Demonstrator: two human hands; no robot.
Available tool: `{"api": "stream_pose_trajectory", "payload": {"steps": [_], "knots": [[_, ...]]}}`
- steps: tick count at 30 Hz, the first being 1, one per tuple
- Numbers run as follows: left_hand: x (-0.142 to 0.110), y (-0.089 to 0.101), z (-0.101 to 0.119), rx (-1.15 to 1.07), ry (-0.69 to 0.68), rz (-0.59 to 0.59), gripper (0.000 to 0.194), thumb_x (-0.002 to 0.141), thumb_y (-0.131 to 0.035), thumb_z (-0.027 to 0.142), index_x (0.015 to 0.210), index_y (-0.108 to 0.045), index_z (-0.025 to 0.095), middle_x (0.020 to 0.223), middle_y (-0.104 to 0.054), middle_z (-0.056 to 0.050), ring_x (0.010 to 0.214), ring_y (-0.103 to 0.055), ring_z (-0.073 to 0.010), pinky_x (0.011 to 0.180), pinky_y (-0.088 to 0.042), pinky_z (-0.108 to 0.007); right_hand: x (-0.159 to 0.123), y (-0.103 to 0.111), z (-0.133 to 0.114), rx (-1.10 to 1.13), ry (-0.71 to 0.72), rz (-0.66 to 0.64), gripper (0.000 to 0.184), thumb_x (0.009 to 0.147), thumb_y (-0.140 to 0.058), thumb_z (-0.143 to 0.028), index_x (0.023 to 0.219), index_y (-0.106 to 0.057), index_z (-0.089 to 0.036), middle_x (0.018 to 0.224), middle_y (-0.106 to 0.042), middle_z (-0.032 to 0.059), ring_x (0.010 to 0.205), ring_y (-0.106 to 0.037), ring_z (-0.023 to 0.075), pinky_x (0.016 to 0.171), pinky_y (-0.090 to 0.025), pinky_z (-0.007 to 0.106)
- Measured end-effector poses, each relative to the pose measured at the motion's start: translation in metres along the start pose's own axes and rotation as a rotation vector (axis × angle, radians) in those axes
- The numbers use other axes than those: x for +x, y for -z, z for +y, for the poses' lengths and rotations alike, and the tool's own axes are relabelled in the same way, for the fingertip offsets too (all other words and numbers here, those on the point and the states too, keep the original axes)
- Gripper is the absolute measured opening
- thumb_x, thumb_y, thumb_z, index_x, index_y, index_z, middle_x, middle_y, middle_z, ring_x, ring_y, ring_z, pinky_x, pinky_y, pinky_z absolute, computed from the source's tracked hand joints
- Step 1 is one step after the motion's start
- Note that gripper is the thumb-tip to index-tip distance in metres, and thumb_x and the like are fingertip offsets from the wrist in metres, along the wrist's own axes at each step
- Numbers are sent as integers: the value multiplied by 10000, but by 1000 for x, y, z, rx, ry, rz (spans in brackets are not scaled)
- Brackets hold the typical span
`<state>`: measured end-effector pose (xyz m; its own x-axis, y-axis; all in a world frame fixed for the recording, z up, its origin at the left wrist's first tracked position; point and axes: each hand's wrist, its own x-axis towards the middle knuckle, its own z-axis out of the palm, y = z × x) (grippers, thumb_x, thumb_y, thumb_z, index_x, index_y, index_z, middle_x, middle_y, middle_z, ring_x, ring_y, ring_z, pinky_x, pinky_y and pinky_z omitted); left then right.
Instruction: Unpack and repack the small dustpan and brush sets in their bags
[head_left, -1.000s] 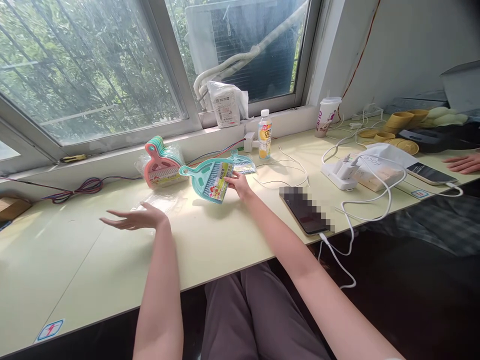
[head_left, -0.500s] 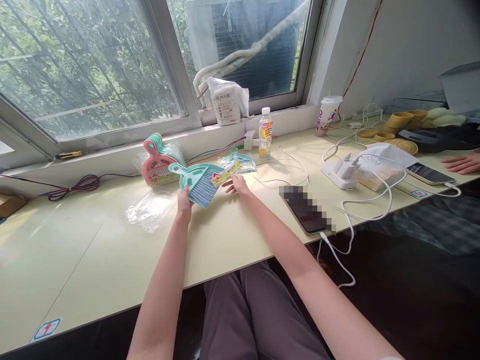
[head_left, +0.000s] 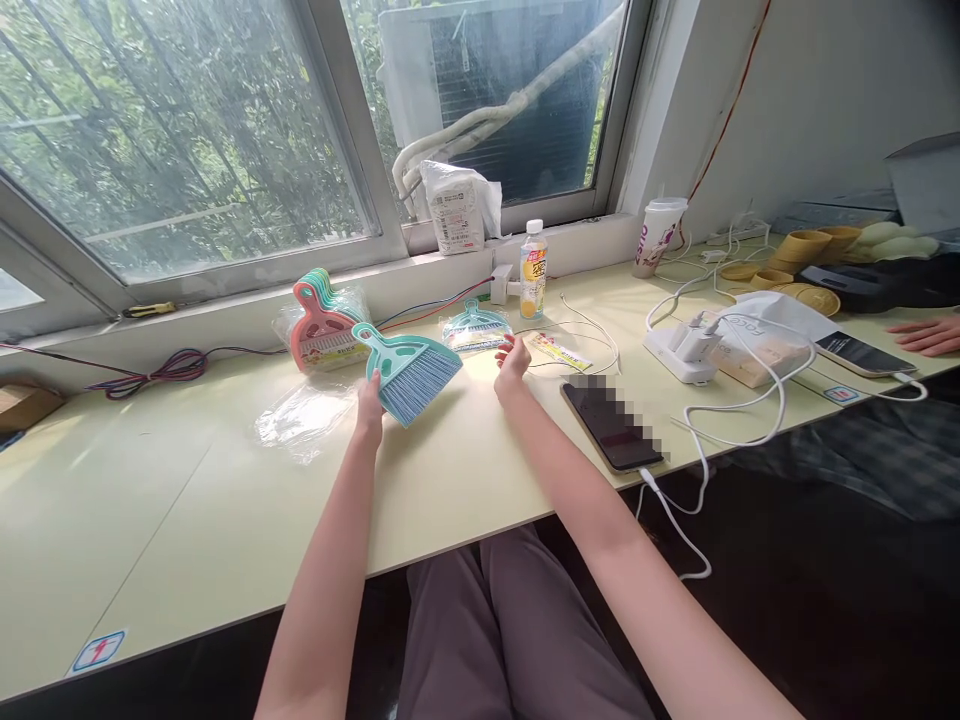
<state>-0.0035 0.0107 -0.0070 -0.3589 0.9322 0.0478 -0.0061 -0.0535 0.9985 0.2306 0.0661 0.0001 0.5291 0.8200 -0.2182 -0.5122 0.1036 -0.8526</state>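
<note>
My left hand (head_left: 370,408) is closed on a teal mini dustpan (head_left: 386,350), held tilted above the table. A small brush (head_left: 421,382) with blue-grey bristles lies nested in the dustpan. My right hand (head_left: 513,362) has its fingers apart and slightly curled, with nothing in it. Just beyond it, on the table, rests a yellow-green printed label card (head_left: 561,352). A wrapped teal dustpan set (head_left: 477,325) lies behind, between both hands. Left of them stands a stack of dustpan sets (head_left: 319,325), a coral one in front.
Crumpled clear plastic (head_left: 306,418) lies left of my left hand. A drink bottle (head_left: 533,270) stands by the wall. To the right are a phone (head_left: 611,425), a power strip (head_left: 681,355) with white cables, and a paper cup (head_left: 658,238). Another person's hand (head_left: 926,332) rests at far right.
The label card has left the dustpan and now lies on the table to the right. My right hand has moved right, away from the dustpan, exposing the brush's bristles.
</note>
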Motion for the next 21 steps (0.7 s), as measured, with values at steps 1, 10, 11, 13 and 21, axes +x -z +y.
{"api": "stream_pose_trajectory", "payload": {"steps": [1, 10, 11, 13, 21], "knots": [[-2, -4, -1, 30, -23, -10, 440, 872, -485, 543, 1105, -629, 198, 988, -687, -84, 936, -660, -241, 791, -537, -359, -10, -5, 2, -101, 87, -78, 408, 980, -297, -383, 842, -629, -190, 665, -583, -16, 479, -486, 72, 507, -398, 200], [-40, -38, 5, 316, -424, -68, 532, 933, -370, 556, 1165, -645, 163, 1018, -698, -89, 958, -634, -227, 842, -484, -340, -85, -23, 25, -1054, 880, -532, 266, 952, -461, -373, 1114, -576, -196, 1116, -650, 89, 1098, -521, 236, 911, -379, 364], [-43, -39, 6, 357, -472, -46, 545, 941, -357, 553, 1221, -622, 168, 1002, -700, -88, 932, -639, -220, 822, -482, -327, -86, -22, 23, -1093, 877, -479, 282, 945, -474, -388, 1129, -565, -195, 1121, -644, 96, 1105, -513, 246, 913, -370, 379], [-48, -38, 10, 455, -550, -8, 570, 952, -342, 540, 1340, -544, 174, 952, -708, -83, 844, -647, -205, 767, -475, -308, -86, -22, 19, -1136, 869, -409, 296, 931, -491, -424, 1105, -575, -200, 1126, -633, 101, 1118, -496, 264, 917, -357, 401], [-40, -27, 13, 431, -613, -46, 563, 957, -320, 530, 1308, -572, 171, 1074, -711, -102, 888, -650, -213, 778, -474, -313, -77, -24, 4, -1080, 884, -515, 237, 866, -553, -416, 878, -635, -194, 981, -607, 75, 1024, -504, 243, 882, -383, 350]]}}
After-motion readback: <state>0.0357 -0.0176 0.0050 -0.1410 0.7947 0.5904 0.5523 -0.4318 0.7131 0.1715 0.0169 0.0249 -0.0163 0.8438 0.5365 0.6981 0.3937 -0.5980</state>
